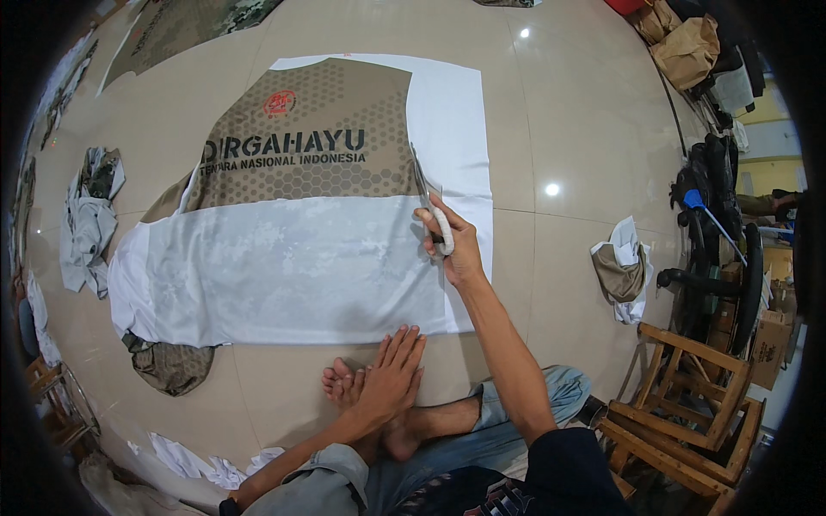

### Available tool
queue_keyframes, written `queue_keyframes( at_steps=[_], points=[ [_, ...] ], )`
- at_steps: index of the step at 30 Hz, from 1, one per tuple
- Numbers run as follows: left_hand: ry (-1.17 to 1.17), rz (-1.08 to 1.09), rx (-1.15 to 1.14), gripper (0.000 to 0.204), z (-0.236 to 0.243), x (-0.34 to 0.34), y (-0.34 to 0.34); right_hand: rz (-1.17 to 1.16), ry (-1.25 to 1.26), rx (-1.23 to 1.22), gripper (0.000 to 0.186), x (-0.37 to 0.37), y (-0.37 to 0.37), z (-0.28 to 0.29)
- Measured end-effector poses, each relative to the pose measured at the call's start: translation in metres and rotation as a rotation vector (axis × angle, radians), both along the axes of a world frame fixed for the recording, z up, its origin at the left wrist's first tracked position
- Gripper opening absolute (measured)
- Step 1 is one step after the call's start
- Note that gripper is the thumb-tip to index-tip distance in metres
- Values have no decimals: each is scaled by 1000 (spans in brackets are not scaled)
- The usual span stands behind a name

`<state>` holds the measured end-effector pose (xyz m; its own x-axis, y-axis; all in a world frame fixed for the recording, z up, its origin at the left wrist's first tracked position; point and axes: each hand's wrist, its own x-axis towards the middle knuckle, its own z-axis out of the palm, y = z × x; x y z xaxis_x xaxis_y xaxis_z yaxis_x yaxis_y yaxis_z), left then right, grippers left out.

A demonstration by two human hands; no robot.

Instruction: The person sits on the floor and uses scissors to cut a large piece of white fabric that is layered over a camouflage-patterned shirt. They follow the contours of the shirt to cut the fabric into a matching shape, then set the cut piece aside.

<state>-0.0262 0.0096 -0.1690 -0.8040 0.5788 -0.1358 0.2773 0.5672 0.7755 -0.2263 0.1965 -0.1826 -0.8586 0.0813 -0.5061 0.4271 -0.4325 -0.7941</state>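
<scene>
A large piece of fabric lies spread on the tiled floor, brown with a honeycomb print at the far half and pale white at the near half, on a white sheet. My right hand is shut on scissors whose blades point away along the printed fabric's right edge. My left hand rests flat and open on the floor at the fabric's near edge, beside my bare feet. I sit on the floor with legs folded.
A crumpled grey cloth pile lies at the left. A folded brown-and-white cloth lies at the right. Wooden chairs stand at the lower right, brown bags at the top right. White scraps lie near me.
</scene>
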Motion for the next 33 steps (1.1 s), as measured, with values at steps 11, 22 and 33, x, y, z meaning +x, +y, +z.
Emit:
queue_keyframes(
  at_steps=[11, 22, 33],
  points=[
    [1, 7, 3, 68, 3, -1, 1, 15, 2, 54, 61, -6, -1, 8],
    [12, 1, -13, 66, 1, -1, 1, 22, -3, 108, 60, -10, -4, 9],
    [-6, 0, -4, 67, 2, -2, 1, -32, 27, 60, 60, -34, -18, 0]
  ],
)
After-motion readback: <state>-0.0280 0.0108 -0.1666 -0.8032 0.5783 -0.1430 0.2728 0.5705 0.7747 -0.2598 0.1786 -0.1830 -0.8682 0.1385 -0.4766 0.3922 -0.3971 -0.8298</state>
